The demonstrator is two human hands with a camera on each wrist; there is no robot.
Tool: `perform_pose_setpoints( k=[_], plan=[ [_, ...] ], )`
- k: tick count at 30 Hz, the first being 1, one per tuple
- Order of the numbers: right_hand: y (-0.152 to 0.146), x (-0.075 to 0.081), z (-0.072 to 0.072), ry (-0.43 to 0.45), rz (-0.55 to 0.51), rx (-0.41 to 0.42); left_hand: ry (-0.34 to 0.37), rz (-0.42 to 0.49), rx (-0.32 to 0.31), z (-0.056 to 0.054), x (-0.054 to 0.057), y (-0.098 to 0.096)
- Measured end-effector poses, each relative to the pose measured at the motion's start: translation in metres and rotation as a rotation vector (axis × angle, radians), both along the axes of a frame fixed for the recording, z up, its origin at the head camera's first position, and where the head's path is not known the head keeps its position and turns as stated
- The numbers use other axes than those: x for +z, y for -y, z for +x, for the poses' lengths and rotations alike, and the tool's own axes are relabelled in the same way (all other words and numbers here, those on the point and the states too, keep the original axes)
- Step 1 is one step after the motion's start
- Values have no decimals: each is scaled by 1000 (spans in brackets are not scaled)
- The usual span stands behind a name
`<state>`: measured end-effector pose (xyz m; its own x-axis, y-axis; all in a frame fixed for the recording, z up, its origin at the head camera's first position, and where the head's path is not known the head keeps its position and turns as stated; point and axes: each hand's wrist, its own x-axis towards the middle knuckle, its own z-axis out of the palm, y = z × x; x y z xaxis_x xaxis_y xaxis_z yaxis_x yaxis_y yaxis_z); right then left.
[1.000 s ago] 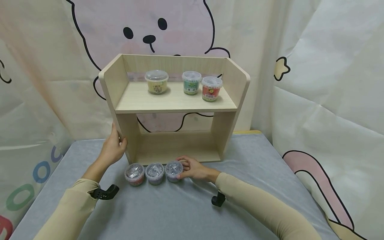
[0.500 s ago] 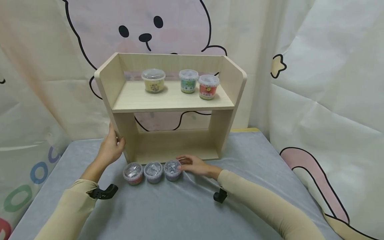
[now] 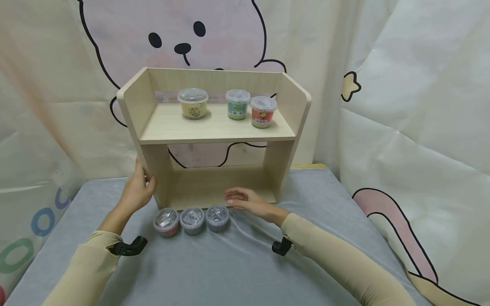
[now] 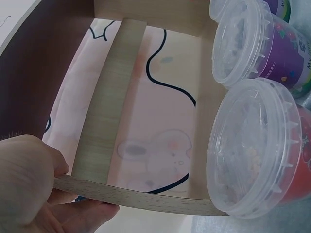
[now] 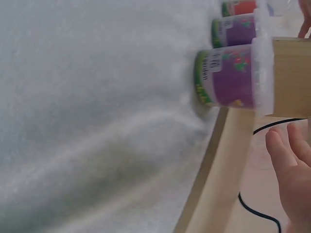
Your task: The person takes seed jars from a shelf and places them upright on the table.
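Observation:
A small two-tier wooden shelf [image 3: 214,139] stands on the table. My left hand [image 3: 136,189] grips the edge of its left side panel, thumb on one face and fingers on the other, as the left wrist view shows. Three lidded plastic cups stand in a row before the shelf: a red-labelled cup [image 3: 166,222] at left, a purple cup [image 3: 192,220] in the middle, and another purple cup [image 5: 228,77] at right. My right hand [image 3: 250,202] hovers to the right of the last cup, holding nothing, fingers loosely extended and apart from it.
On the upper shelf board sit a wide yellow-labelled cup [image 3: 193,104], a green-labelled cup [image 3: 237,105] and a red-labelled cup [image 3: 263,112]. Grey cloth [image 3: 214,267] covers the table. A curtain with cartoon prints [image 3: 306,38] hangs behind and at both sides.
My right hand has let go of the rightmost purple cup and drawn up and away to the right. My left hand keeps its grip on the shelf. The head view has shifted slightly.

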<state>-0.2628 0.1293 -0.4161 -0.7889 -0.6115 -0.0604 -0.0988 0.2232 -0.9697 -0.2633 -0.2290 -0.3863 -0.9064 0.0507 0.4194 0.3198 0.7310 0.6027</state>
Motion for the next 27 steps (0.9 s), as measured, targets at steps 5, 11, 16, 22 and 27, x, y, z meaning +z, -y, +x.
perform_pose_setpoints(
  k=[5, 11, 16, 22, 27],
  plan=[
    [-4, 15, 3, -23, 3, 8, -6, -23, 7, 0, -1, 0],
    [-10, 46, 4, -89, -10, 21, -17, -19, 7, 1, -1, 0],
    [-14, 65, 3, -146, -1, 12, -22, -18, 6, 0, 2, 0],
    [-18, 86, 5, -186, -20, 15, -18, -20, 7, 1, 1, -1],
    [-22, 107, 2, -233, -35, -6, -19, -26, 14, 1, 0, 0]
  ],
)
